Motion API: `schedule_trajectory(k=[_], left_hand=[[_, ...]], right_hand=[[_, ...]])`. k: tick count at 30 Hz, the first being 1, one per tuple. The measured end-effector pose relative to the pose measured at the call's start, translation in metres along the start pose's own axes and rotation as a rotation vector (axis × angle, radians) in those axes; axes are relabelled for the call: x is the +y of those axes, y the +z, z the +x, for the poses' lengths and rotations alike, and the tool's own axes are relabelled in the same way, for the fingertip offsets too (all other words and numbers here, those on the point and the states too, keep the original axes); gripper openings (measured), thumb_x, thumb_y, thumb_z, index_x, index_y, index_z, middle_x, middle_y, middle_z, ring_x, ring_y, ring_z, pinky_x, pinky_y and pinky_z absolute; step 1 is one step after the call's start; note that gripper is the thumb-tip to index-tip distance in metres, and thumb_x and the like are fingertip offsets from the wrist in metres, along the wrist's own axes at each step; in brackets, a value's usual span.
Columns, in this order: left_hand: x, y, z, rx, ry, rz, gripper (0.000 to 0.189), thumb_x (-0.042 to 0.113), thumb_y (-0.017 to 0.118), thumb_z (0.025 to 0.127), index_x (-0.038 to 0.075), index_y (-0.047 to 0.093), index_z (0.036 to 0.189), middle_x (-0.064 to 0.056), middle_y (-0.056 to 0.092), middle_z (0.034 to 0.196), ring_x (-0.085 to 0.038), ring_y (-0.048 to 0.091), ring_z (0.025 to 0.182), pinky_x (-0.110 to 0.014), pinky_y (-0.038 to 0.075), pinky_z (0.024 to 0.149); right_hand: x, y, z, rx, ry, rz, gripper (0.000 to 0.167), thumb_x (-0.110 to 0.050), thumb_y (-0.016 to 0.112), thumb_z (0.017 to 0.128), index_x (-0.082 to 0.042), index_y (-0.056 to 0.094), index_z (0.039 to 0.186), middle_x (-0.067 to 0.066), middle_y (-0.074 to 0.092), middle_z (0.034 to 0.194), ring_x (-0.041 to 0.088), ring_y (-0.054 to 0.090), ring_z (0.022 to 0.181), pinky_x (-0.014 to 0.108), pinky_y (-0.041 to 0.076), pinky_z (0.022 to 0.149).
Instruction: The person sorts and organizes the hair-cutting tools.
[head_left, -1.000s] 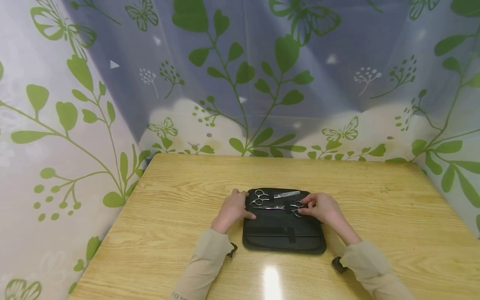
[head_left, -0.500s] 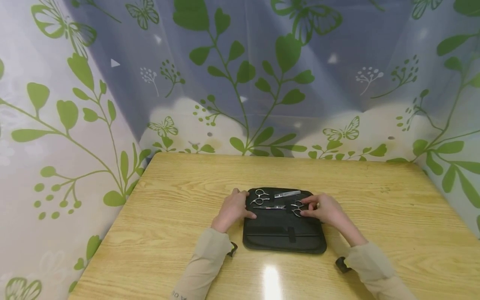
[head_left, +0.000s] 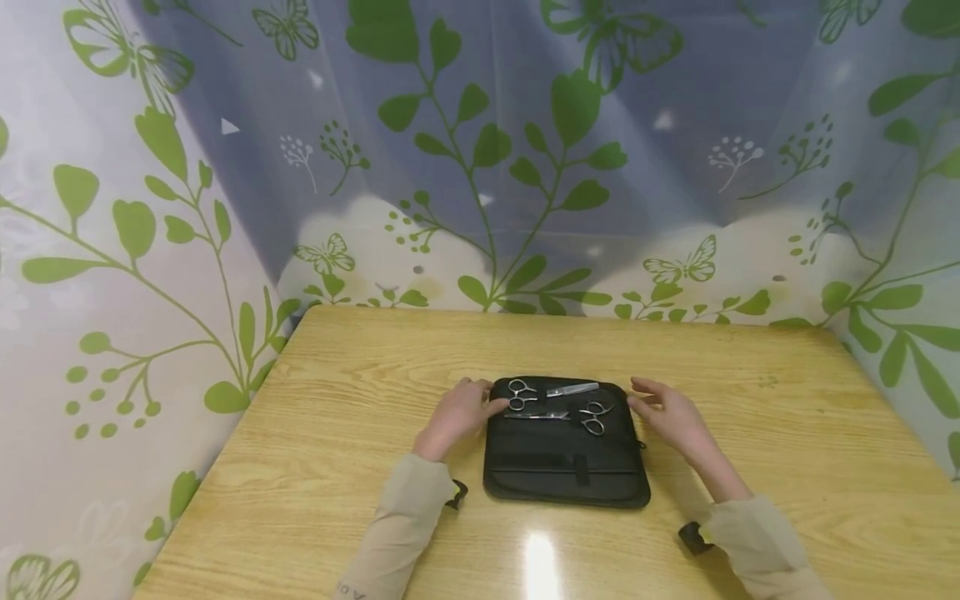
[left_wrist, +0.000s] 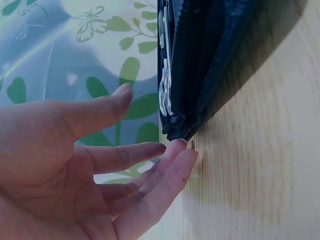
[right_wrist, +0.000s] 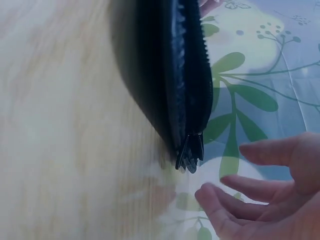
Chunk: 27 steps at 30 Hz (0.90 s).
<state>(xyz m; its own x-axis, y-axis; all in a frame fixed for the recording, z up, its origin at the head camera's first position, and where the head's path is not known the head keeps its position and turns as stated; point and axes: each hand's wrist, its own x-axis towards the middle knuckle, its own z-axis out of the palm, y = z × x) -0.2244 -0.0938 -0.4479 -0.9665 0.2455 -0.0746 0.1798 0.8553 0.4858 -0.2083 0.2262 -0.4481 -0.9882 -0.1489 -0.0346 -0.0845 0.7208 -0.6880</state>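
A black zip case [head_left: 532, 442] lies on the table with two pairs of silver hairdressing scissors tucked into it. The upper pair [head_left: 519, 395] has its finger rings at the left and a comb-like blade pointing right. Reversed below it, the lower pair [head_left: 594, 417] has its rings at the right. My left hand [head_left: 454, 417] is at the case's left edge, fingertips touching its end in the left wrist view, with the thumb extended over the case. My right hand [head_left: 675, 419], fingers loosely spread and holding nothing, is just off the right edge, near the zipper pulls [right_wrist: 190, 152].
The wooden table [head_left: 360, 367] extends around the case. Patterned cloth [head_left: 495, 167] with green leaves and butterflies hangs behind it and along the sides. A dark band [head_left: 696, 537] is at the right wrist.
My right hand has let go of the lower scissors' rings and moved right, off the case. My left thumb has shifted up toward the upper scissors' rings.
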Motion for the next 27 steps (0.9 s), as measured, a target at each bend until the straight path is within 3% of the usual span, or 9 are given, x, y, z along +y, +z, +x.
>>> schedule_trajectory(k=[4, 10, 19, 27], left_hand=[[-0.004, -0.001, 0.001, 0.033, 0.035, 0.010, 0.041, 0.027, 0.054, 0.106, -0.007, 0.067, 0.123, -0.022, 0.069, 0.114, -0.037, 0.062, 0.110, -0.050, 0.051, 0.095], [-0.003, -0.001, 0.003, 0.014, 0.029, 0.012, 0.035, 0.023, 0.054, 0.105, -0.005, 0.072, 0.117, -0.020, 0.070, 0.106, -0.036, 0.060, 0.107, -0.050, 0.051, 0.091], [-0.002, 0.000, 0.003, -0.024, 0.045, -0.056, 0.036, 0.024, 0.055, 0.105, -0.004, 0.071, 0.120, -0.018, 0.070, 0.107, -0.034, 0.058, 0.109, -0.050, 0.050, 0.092], [-0.002, 0.000, 0.003, -0.014, 0.014, -0.208, 0.040, 0.025, 0.056, 0.104, -0.008, 0.069, 0.121, -0.024, 0.069, 0.121, -0.041, 0.061, 0.119, -0.053, 0.048, 0.102]], right_hand=[[0.004, 0.001, -0.001, -0.024, 0.029, -0.009, 0.054, -0.019, 0.052, 0.106, 0.015, 0.039, 0.146, 0.037, 0.043, 0.146, 0.056, 0.046, 0.130, 0.062, 0.044, 0.103], [0.006, 0.006, 0.000, -0.048, -0.040, -0.132, 0.048, -0.013, 0.055, 0.102, 0.022, 0.048, 0.135, 0.045, 0.033, 0.146, 0.063, 0.028, 0.137, 0.069, 0.026, 0.112], [0.000, 0.010, 0.002, -0.075, 0.000, -0.060, 0.053, -0.015, 0.056, 0.103, 0.023, 0.044, 0.138, 0.042, 0.032, 0.150, 0.058, 0.039, 0.133, 0.065, 0.033, 0.111], [-0.002, 0.011, 0.000, -0.069, 0.055, 0.012, 0.052, -0.018, 0.055, 0.104, 0.020, 0.047, 0.137, 0.037, 0.030, 0.154, 0.058, 0.024, 0.142, 0.067, 0.024, 0.115]])
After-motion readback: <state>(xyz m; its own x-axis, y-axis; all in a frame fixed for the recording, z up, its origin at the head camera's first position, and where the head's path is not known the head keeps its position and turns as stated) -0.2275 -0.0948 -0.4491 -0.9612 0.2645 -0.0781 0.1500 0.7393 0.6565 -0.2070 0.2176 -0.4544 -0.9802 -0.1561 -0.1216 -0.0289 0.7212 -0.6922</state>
